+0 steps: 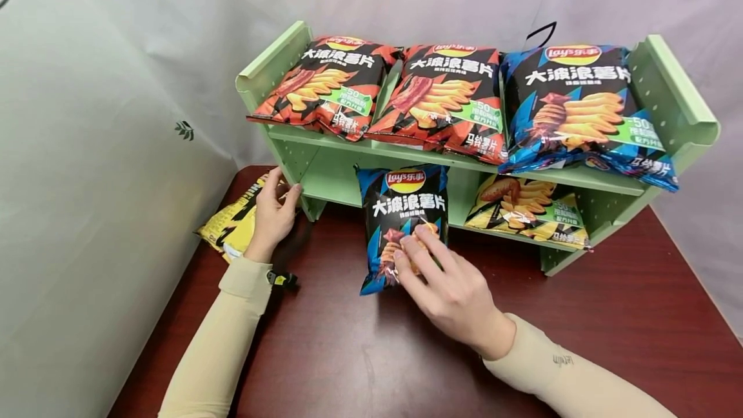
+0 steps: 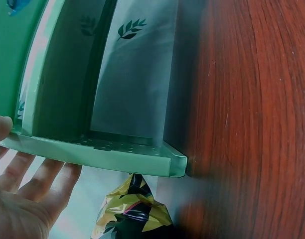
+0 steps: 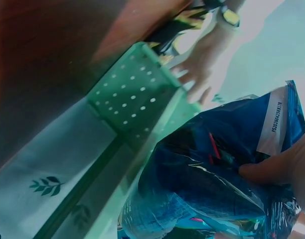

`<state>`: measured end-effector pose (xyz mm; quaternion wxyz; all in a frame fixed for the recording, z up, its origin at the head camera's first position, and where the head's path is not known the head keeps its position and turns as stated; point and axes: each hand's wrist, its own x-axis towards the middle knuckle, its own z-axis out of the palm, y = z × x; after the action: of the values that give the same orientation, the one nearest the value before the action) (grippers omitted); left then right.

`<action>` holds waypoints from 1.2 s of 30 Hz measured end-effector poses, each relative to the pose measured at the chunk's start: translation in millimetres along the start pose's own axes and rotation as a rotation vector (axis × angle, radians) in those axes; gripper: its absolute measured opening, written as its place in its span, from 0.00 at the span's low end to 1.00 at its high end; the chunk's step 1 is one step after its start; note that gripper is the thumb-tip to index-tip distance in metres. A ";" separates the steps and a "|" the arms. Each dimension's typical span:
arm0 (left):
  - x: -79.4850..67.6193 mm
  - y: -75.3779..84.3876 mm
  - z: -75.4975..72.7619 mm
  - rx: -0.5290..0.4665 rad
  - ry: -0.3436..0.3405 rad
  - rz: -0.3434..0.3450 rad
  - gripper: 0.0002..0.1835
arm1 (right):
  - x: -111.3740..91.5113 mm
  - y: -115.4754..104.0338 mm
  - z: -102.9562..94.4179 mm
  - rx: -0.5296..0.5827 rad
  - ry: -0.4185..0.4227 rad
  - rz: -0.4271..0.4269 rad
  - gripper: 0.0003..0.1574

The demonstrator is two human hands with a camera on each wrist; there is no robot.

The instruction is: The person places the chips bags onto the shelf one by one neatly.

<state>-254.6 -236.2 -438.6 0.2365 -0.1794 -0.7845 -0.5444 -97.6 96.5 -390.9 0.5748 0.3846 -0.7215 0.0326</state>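
Observation:
My right hand [image 1: 455,295] holds a blue-and-black bag of chips [image 1: 404,208] upright in front of the lower shelf. Its fingers lie across the printed front, while in the right wrist view the thumb [image 3: 269,167] presses on the bag's back. My left hand [image 1: 275,211] grips the left side panel of a green two-tier rack [image 1: 331,179]. From the left wrist, the thumb shows on one side of that panel [image 2: 117,158] and the fingers [image 2: 43,179] on the other. Behind the left hand, a yellow bag of chips [image 1: 238,224] is beside the rack.
Two red chip bags [image 1: 342,82] [image 1: 447,99] and a blue one [image 1: 580,108] lean along the top tier. A yellow bag [image 1: 528,208] sits at the right of the lower tier. The rack stands on a dark red wooden table [image 1: 360,353], with pale curtains [image 1: 139,115] around it.

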 end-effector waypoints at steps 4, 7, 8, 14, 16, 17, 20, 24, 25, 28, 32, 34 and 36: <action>0.0 -0.5 -0.3 0.006 0.002 0.000 0.23 | 0.9 7.5 11.9 -0.030 -0.007 0.044 0.12; 0.3 -0.4 -0.2 0.018 0.007 -0.002 0.23 | 2.3 11.8 20.8 -0.049 -0.012 0.084 0.11; 0.3 0.3 0.0 0.023 0.009 -0.004 0.23 | 3.1 13.0 23.8 -0.055 -0.016 0.097 0.11; 0.4 11.1 1.4 0.049 0.007 -0.023 0.23 | 10.8 19.9 39.8 -0.093 -0.029 0.169 0.12; 0.0 14.7 1.7 0.050 0.005 -0.026 0.23 | 13.5 22.7 43.4 -0.098 -0.040 0.198 0.13; -0.2 15.3 1.9 0.047 0.005 -0.026 0.23 | 14.6 24.3 44.8 -0.099 -0.050 0.212 0.13; -0.4 12.0 2.1 0.046 0.007 -0.020 0.23 | 15.8 29.8 48.1 -0.114 -0.087 0.248 0.14; 0.3 3.7 2.0 0.037 0.011 -0.012 0.23 | 15.1 39.1 50.8 -0.140 -0.145 0.293 0.15; 0.5 2.4 2.0 0.031 0.010 -0.010 0.23 | 14.5 41.5 51.2 -0.150 -0.160 0.303 0.15; 0.8 0.2 1.6 0.011 0.008 -0.005 0.22 | 12.5 47.1 51.0 -0.178 -0.196 0.329 0.16; 0.4 -0.1 1.0 0.003 0.007 -0.004 0.22 | 9.4 51.3 47.5 -0.198 -0.246 0.359 0.17; 0.4 -0.5 0.7 0.009 0.007 -0.004 0.22 | 7.9 52.1 44.9 -0.193 -0.276 0.375 0.18; 0.4 -0.6 0.4 0.011 0.005 -0.006 0.22 | 6.2 52.3 42.2 -0.175 -0.301 0.393 0.17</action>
<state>-255.4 -236.0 -438.9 0.2377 -0.1745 -0.7876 -0.5410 -162.8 109.4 -379.2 0.4748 0.1865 -0.8598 0.0236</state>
